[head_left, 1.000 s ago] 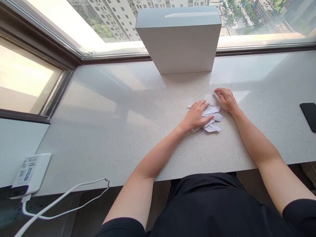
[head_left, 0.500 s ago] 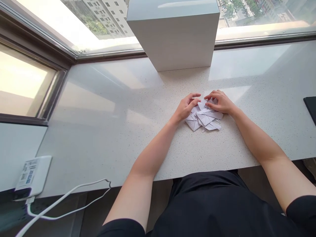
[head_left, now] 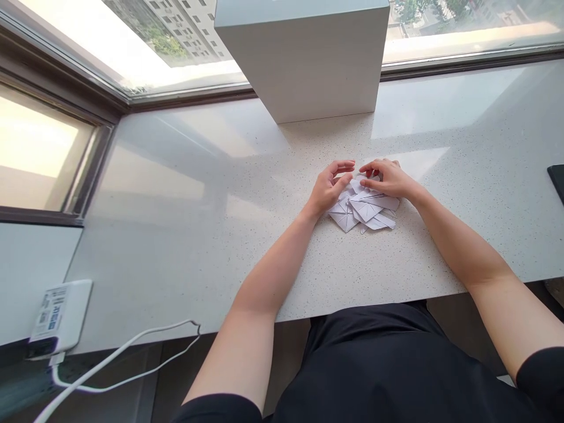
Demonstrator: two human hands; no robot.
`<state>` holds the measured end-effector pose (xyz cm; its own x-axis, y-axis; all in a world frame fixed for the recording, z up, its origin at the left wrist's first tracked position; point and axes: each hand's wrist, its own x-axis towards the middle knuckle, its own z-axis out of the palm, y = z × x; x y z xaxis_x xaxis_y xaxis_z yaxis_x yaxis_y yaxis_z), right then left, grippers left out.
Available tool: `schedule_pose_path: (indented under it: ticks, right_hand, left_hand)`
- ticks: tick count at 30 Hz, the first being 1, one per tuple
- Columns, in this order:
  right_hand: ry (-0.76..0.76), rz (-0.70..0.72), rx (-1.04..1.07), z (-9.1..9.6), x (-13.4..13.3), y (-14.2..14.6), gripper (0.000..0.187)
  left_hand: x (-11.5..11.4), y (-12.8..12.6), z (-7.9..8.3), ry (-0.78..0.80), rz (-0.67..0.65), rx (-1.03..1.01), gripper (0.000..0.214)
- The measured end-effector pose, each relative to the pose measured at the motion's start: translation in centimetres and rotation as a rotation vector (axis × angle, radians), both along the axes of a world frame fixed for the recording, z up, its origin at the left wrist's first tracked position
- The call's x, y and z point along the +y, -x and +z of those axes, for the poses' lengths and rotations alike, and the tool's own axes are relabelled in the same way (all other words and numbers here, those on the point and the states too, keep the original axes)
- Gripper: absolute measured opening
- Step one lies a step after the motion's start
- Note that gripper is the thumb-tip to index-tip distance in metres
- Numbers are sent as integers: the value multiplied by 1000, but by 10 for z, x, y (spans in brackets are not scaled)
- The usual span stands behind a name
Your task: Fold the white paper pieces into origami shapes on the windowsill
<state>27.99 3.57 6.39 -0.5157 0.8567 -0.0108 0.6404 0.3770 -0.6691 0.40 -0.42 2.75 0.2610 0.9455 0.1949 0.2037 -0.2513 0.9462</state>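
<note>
Several folded white papers (head_left: 366, 210) lie in a loose, overlapping pile on the speckled white countertop (head_left: 247, 235). My left hand (head_left: 331, 185) is curved at the pile's left far side, thumb and fingers apart, with nothing seen between them. Over the far right part of the pile is my right hand (head_left: 386, 178), its fingers bent and spread, the thumb low by the papers. Whether the right fingertips touch the paper I cannot tell. The far papers are partly hidden under that hand.
A large white box (head_left: 326, 70) stands beyond the pile against the window. At the left edge lies a white power adapter (head_left: 66, 314) with a white cable (head_left: 132, 341). A dark flat object (head_left: 557, 179) is at the far right. The counter's front edge runs along my body.
My left thumb has parted a little more from the fingers. My right hand has shifted slightly left over the pile. The papers lie nearly as before; the view has tilted a little.
</note>
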Motion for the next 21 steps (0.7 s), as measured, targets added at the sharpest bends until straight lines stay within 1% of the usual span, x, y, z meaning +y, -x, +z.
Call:
schedule_pose_path:
  ticks: [2, 4, 6, 8, 9, 11, 13, 15, 17, 21]
  right_hand:
    - [18, 2, -14, 3, 0, 3, 42]
    - [60, -4, 17, 5, 1, 2, 35]
    - [124, -11, 76, 8, 2, 0, 30]
    - [202, -34, 179, 8, 4, -2, 29]
    - [238, -62, 256, 7, 5, -3, 32]
    - [283, -142, 443, 4, 8, -4, 43]
    - [282, -236, 620, -2, 12, -3, 58]
    - [255, -308, 745, -8, 15, -3, 72]
    - [222, -345, 807, -14, 18, -3, 82]
    - [195, -327, 811, -20, 19, -3, 92]
  left_hand:
    - [3, -2, -6, -37, 50, -5, 68]
    - [5, -3, -11, -77, 72, -9, 70]
    - [6, -3, -14, -109, 74, -6, 72]
    - [7, -3, -15, -112, 71, -1, 74]
    - [7, -2, -16, -101, 70, -3, 75]
    - [8, -2, -18, -69, 69, -19, 76]
    - [9, -2, -21, -47, 74, -56, 77]
    - [11, -2, -24, -36, 90, -92, 75]
    - [13, -3, -25, -19, 106, -118, 71]
    - [13, -4, -21, 25, 140, -156, 54]
